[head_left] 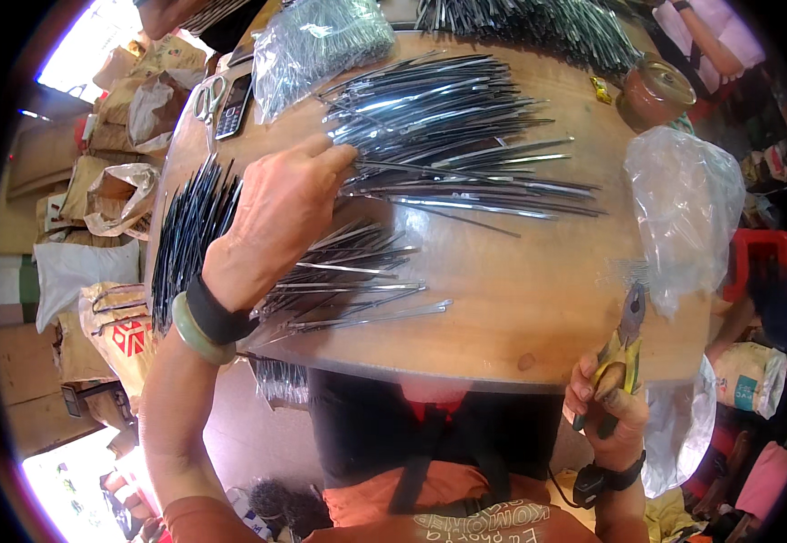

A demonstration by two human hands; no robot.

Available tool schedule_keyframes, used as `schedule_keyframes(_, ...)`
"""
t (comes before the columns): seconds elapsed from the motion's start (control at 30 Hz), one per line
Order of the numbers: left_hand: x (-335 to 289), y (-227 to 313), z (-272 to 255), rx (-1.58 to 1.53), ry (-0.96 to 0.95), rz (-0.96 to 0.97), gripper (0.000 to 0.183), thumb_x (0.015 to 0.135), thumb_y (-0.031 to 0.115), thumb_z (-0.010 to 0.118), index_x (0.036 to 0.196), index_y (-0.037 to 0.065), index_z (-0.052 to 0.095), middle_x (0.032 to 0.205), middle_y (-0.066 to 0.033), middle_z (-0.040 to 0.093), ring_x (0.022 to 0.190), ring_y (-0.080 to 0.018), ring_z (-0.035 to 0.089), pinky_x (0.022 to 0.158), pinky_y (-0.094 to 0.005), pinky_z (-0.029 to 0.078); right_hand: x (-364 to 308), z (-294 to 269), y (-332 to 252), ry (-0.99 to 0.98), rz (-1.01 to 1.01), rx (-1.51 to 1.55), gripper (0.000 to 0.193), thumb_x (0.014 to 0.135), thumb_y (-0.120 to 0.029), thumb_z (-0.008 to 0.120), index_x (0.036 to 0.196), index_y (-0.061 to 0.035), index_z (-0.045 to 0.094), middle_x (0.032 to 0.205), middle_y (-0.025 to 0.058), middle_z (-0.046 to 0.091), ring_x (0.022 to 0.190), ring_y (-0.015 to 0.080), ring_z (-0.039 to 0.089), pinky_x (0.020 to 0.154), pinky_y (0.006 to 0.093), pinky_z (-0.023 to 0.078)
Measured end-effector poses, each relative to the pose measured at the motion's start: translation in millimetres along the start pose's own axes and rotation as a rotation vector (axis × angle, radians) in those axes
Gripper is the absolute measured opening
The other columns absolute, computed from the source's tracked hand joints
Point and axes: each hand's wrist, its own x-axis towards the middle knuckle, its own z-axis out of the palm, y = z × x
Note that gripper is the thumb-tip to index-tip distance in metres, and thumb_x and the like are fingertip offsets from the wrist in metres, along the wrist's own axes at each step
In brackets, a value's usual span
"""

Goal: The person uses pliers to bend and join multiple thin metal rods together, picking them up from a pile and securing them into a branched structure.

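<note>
A wide pile of thin, shiny dark strips (438,109) lies across the middle of the wooden table. At its left end my left hand (289,195) is closed, with thumb and fingertips pinched on the end of a dark strip (402,167); how many strips it grips is hidden. Under and beside that wrist lie a looser bunch of strips (348,271) and a dense dark bundle (194,240). My right hand (612,403) wraps round the yellow and dark green handles of a pair of pliers (630,326). The jaws point away from me, over the table's near right edge.
Scissors (209,100) and a keypad phone (234,107) lie at the far left, near a plastic bag of strips (321,50). More strips (538,32), a brown pot (656,90) and a clear plastic bag (683,208) line the far and right sides. Other people are across the table.
</note>
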Motion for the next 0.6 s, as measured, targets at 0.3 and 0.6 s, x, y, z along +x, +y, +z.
schedule_keyframes(0.3,-91.9,81.0,-10.2,-1.721,-0.150,-1.103,0.020,0.090,0.017,0.064,0.107,0.007,0.061,0.076,-0.0038,0.066,0.054,-0.0094,0.059,0.045,-0.0193,0.042,-12.9,-50.4,0.9,0.090,-0.313,-0.762,0.025,0.081,-0.006,0.062,0.104,0.0017,0.057,0.105,0.0143,0.059,0.088,0.0191,0.057,0.073,0.0286,0.048)
schedule_keyframes(0.6,-165.2,152.7,8.8,-2.527,0.265,-1.059,0.014,0.090,0.012,0.065,0.099,0.004,0.056,0.073,-0.0038,0.059,0.046,-0.0131,0.052,0.038,-0.0237,0.037,10.8,32.9,-10.4,-0.129,-0.458,-1.266,0.020,0.086,-0.016,0.072,0.093,0.0005,0.063,0.095,0.0111,0.065,0.089,0.0248,0.062,0.080,0.0347,0.049)
